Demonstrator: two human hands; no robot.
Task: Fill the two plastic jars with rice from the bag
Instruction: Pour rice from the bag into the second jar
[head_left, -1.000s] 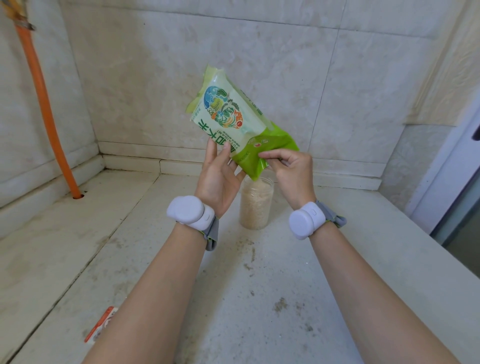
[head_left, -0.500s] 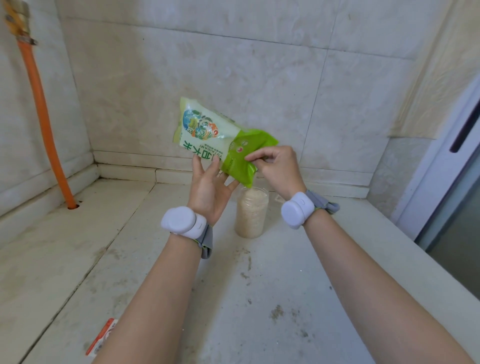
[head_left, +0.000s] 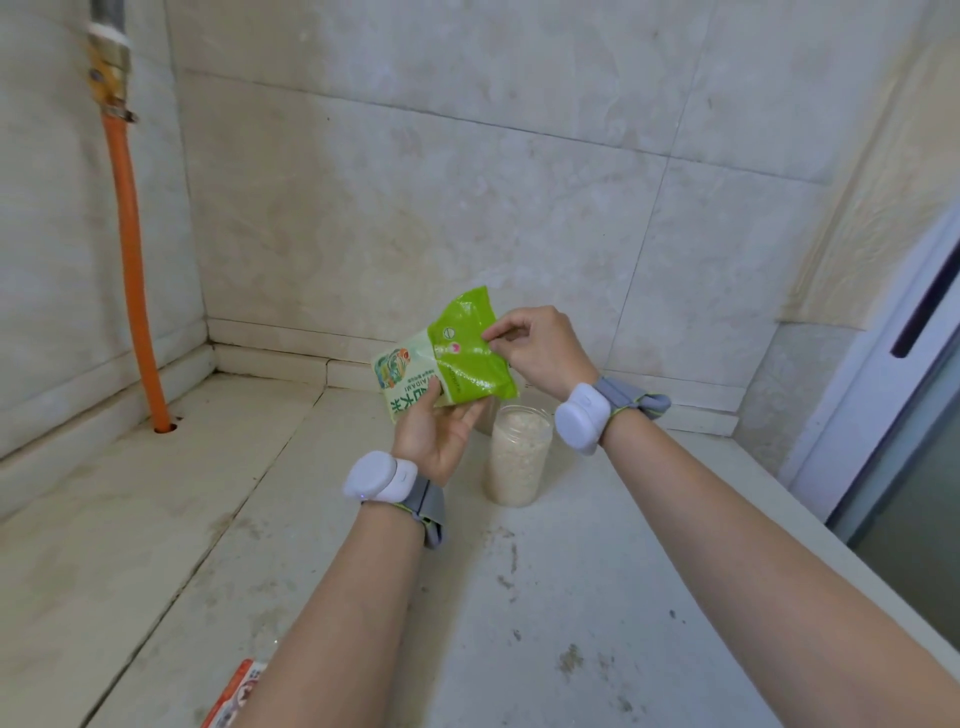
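Observation:
A green and white rice bag (head_left: 451, 358) is held above the counter, its green end turned up and to the right. My left hand (head_left: 435, 426) holds its lower printed part from underneath. My right hand (head_left: 535, 343) pinches the bag's right edge between thumb and fingers. Just below stands a clear plastic jar (head_left: 517, 457) without a lid, full of rice almost to the rim. Something pale shows behind my left hand beside the jar (head_left: 485, 418); I cannot tell what it is.
The pale stone counter (head_left: 571, 597) carries scattered grains and stains. An orange hose (head_left: 136, 291) goes down into a hole at the back left. A red and white packet (head_left: 234, 696) lies at the near edge. Tiled walls close the back; a door frame (head_left: 893, 374) stands right.
The bag has come down from a raised, tilted position and turned, its green end now pointing up. Both hands lowered with it. The camera tipped, showing more wall.

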